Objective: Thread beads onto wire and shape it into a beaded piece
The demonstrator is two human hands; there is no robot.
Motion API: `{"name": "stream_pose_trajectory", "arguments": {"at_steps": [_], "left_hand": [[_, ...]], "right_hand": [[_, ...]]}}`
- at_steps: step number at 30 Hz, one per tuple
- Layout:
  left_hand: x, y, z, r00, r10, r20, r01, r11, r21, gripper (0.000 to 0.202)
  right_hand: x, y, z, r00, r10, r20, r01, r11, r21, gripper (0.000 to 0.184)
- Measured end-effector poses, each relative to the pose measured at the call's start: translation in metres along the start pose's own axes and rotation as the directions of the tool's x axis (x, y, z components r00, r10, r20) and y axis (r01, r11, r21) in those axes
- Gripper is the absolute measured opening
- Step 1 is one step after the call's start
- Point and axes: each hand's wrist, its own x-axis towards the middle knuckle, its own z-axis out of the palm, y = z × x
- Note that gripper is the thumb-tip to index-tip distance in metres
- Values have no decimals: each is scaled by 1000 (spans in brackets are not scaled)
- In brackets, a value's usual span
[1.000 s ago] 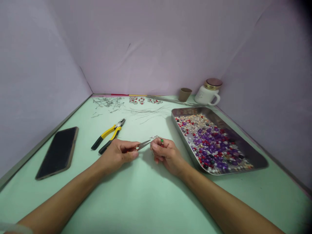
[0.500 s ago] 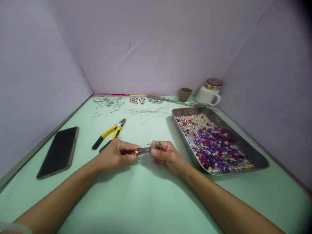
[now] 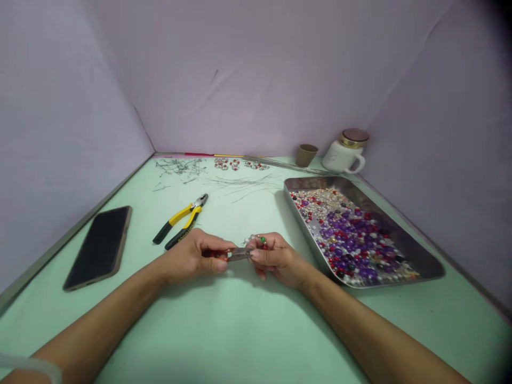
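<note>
My left hand (image 3: 196,257) is closed around a small pair of metal pliers (image 3: 239,254) with reddish handles, the jaws pointing right. My right hand (image 3: 276,257) is pinched on a small beaded wire piece (image 3: 258,240) with pearl, red and green beads, held against the plier tips. Both hands rest low over the green table (image 3: 224,330), just left of the steel tray (image 3: 430,261) full of purple, red and pearl beads.
Yellow-handled pliers (image 3: 182,221) lie behind my left hand. A black phone (image 3: 99,247) lies at the left edge. Loose wire pieces (image 3: 180,167) and finished bead flowers (image 3: 230,164) lie at the back. A brown cup (image 3: 306,155) and white lidded mug (image 3: 344,151) stand in the far corner.
The plier tips have dropped from pointing up-right to lying level against the right fingers. Both hands have edged slightly nearer to me and closer together.
</note>
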Motion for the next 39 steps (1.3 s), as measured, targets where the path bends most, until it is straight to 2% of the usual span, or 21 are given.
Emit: {"name": "stream_pose_trajectory", "arguments": {"at_steps": [7,18,25,30,35,39], "left_hand": [[0,0,2,998,45,-54,-45,999,-7,27],[1,-2,3,995,28,-99,-26,1000,16,24],[1,-9,6,982,55,-179,-49,998,39,24],[2,-11,9,972,63,-227,-49,997,67,27],[5,-13,13,936,24,-350,1,997,72,25],[9,-13,15,858,8,-514,107,975,193,30]], "right_hand": [[0,1,2,998,-46,-38,46,999,4,15],[-1,0,5,993,-87,-76,76,987,-141,17],[0,4,2,992,-105,-77,97,990,-99,16],[1,3,3,983,-130,-129,122,990,-66,16],[3,2,6,966,-144,-214,129,988,-84,18],[6,3,8,926,-184,-330,169,983,-76,18]]}}
